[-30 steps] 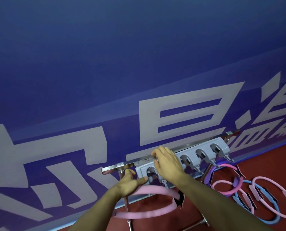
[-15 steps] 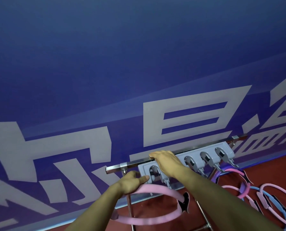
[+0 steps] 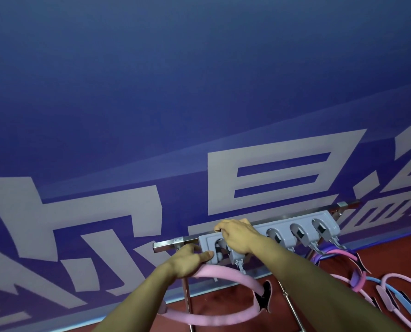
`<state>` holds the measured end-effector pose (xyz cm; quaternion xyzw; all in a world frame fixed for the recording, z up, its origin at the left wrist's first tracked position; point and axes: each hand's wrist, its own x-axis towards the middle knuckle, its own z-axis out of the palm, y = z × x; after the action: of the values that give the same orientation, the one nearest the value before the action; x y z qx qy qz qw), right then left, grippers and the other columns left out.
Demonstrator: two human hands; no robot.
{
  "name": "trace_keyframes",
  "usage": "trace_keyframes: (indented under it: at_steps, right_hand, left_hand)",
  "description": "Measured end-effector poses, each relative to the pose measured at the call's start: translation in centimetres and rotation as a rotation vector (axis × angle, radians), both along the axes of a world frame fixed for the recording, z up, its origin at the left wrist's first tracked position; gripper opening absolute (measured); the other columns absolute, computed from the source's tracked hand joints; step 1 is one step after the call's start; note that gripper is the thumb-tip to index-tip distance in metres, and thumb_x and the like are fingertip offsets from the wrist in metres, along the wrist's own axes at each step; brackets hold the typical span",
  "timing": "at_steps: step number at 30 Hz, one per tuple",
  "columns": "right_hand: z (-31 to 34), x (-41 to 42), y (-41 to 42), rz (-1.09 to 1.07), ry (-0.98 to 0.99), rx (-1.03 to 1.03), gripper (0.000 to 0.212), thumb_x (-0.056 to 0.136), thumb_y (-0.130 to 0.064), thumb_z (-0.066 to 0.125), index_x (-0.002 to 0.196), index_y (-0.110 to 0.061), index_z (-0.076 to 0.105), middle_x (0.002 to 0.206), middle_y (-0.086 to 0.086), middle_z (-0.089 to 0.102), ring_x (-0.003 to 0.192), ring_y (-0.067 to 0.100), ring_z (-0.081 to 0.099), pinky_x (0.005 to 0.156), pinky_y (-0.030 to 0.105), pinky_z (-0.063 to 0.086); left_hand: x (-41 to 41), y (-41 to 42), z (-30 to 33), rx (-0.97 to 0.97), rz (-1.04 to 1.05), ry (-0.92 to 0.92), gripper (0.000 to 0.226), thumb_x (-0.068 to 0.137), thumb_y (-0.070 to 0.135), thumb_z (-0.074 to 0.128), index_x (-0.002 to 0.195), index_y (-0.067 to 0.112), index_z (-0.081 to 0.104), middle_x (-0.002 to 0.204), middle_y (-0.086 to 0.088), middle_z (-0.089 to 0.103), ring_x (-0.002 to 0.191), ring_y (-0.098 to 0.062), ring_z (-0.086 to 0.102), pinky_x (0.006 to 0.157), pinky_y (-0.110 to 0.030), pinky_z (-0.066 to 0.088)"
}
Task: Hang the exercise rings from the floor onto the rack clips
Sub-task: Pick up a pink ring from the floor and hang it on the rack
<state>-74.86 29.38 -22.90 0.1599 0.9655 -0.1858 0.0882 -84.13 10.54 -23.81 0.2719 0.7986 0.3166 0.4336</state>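
- In the lower centre of the frame, the left hand (image 3: 187, 261) gripped the top of a pink ring (image 3: 233, 281), fingers curled round its band and thumb stretched toward the grey clip rack (image 3: 259, 236).
- The ring hung just below the rack's leftmost clips, its black pad (image 3: 265, 297) at its right side; whether it sat in a clip could not be told.
- The right hand (image 3: 238, 236) rested on the rack's upper left part, fingers curled over the top edge at the metal bar (image 3: 168, 244).
- More rings (image 3: 343, 256), pink, purple and blue, lay on the red floor (image 3: 391, 245) at lower right.
- A blue wall banner (image 3: 151, 92) filled the background.
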Motion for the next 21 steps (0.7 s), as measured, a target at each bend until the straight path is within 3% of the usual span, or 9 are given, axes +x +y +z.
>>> trace_keyframes:
  at_steps: [2, 6, 12, 16, 21]
  right_hand:
    - [0.2, -0.2, 0.1, -0.011, -0.009, -0.040, 0.041, 0.103, -0.018, 0.032, 0.134, -0.025, 0.058, 0.138, -0.008, 0.056, 0.128, 0.017, 0.050, 0.106, 0.038, 0.026]
    - [0.3, -0.2, 0.5, -0.003, -0.017, -0.099, 0.038, 0.099, -0.022, 0.042, 0.133, -0.025, 0.059, 0.132, -0.010, 0.055, 0.119, 0.018, 0.053, 0.105, 0.035, 0.026]
    - [0.2, -0.1, 1.1, -0.007, 0.004, -0.196, 0.038, 0.102, -0.021, 0.050, 0.138, -0.029, 0.058, 0.136, -0.013, 0.058, 0.130, 0.014, 0.051, 0.116, 0.034, 0.022]
    - [-0.2, 0.0, 1.2, -0.036, 0.022, -0.264, 0.041, 0.099, -0.019, 0.056, 0.138, -0.034, 0.055, 0.132, -0.016, 0.064, 0.127, 0.006, 0.056, 0.119, 0.037, 0.027]
    - [0.1, -0.3, 1.3, -0.018, 0.034, -0.227, 0.037, 0.100, -0.019, 0.057, 0.134, -0.033, 0.059, 0.132, -0.013, 0.065, 0.124, 0.010, 0.058, 0.116, 0.041, 0.036]
  left_hand:
    - [0.1, -0.1, 0.2, -0.008, -0.004, 0.005, 0.019, 0.097, 0.041, 0.064, 0.102, 0.024, 0.070, 0.108, 0.006, 0.074, 0.094, -0.007, 0.068, 0.084, -0.019, 0.049]
    - [-0.1, -0.2, -0.1, -0.014, 0.014, 0.004, 0.036, 0.094, 0.047, 0.066, 0.117, 0.019, 0.071, 0.113, 0.006, 0.075, 0.102, -0.008, 0.069, 0.095, -0.026, 0.050]
    - [-0.5, 0.0, -0.6, -0.013, 0.020, -0.010, 0.036, 0.096, 0.046, 0.064, 0.120, 0.019, 0.070, 0.115, 0.005, 0.075, 0.104, -0.010, 0.069, 0.099, -0.028, 0.050]
    - [-0.6, 0.0, -0.9, -0.018, 0.005, -0.008, 0.035, 0.095, 0.046, 0.065, 0.119, 0.022, 0.070, 0.117, 0.007, 0.073, 0.107, -0.009, 0.067, 0.102, -0.029, 0.048]
    - [-0.5, 0.0, -0.8, -0.004, -0.009, 0.010, 0.029, 0.098, 0.044, 0.062, 0.117, 0.025, 0.071, 0.117, 0.008, 0.072, 0.105, -0.008, 0.066, 0.100, -0.025, 0.047]
